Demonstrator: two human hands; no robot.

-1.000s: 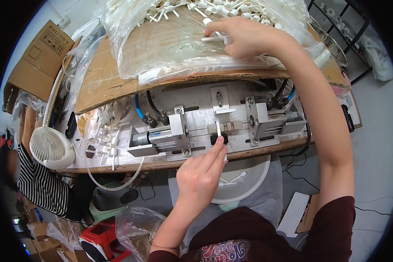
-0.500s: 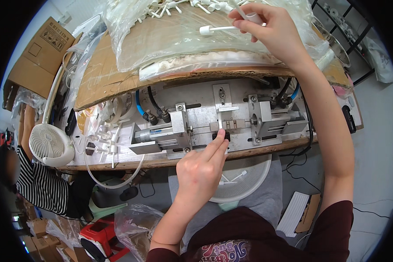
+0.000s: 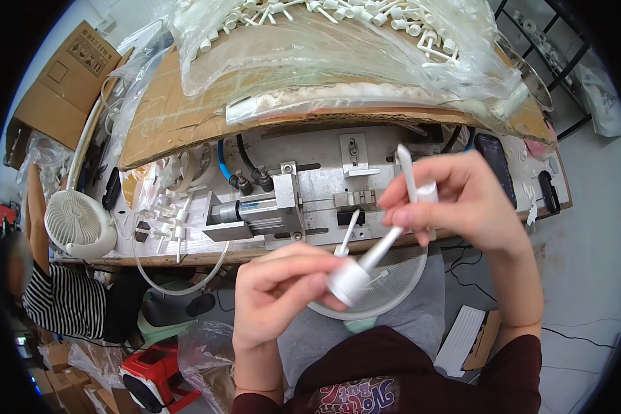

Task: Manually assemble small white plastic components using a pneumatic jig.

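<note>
My left hand point(image 3: 269, 297) pinches a white cap with a long stem point(image 3: 350, 281) between thumb and fingers. The stem slants up to the right, and its far end meets my right fingertips. A second thin white stemmed piece point(image 3: 350, 231) sticks up by the left fingertips; I cannot tell how it is held. Closed and slightly blurred, my right hand point(image 3: 472, 203) holds more white stemmed caps point(image 3: 428, 193), one stem pointing upward. Behind the hands, a metal clamping fixture point(image 3: 355, 200) sits between two cylinders, the right one mostly covered by my hand.
A white mesh basket point(image 3: 410, 286) rests on my lap below the table edge. Many white stemmed caps point(image 3: 393, 14) lie on plastic sheeting over cardboard point(image 3: 165, 117). At left are a white fan point(image 3: 81, 224) and a co-worker in stripes point(image 3: 65, 303); a phone point(image 3: 495, 169) lies right.
My left hand has left the fixture, moving down and now gripping a stemmed cap. My right hand has come down from the plastic-covered pile with white pieces, beside the left.
</note>
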